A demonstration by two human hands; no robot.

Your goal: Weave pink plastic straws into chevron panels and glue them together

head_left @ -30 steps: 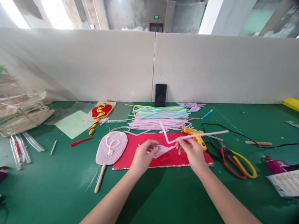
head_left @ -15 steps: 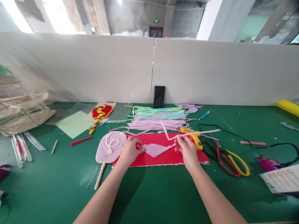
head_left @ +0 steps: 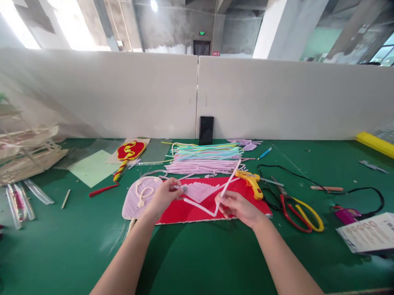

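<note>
A bent lilac pipe cleaner (head_left: 203, 207), folded into a V, is pinched near its fold by my right hand (head_left: 236, 205). My left hand (head_left: 166, 194) is closed at the left end of a V-shaped panel of lilac pipe cleaners (head_left: 199, 192) laid side by side. Under both lies a red board (head_left: 190, 216). Partly covered by my left wrist, a lilac fan-shaped piece (head_left: 134, 203) with a cream curl rests on the table. A yellow glue gun (head_left: 252, 183) lies on the board's right end.
Behind the board is a pile of pastel pipe cleaners (head_left: 204, 158), with a black phone (head_left: 206, 130) propped against the white partition (head_left: 280, 99). Red-and-yellow-handled scissors (head_left: 301, 212) lie to the right, near a black cord. A red and yellow fan (head_left: 129, 152) is at back left.
My right hand has come lower and left, and the bent pipe cleaner has turned so its fold points toward me. The lilac panel has shifted slightly away from me with my left hand.
</note>
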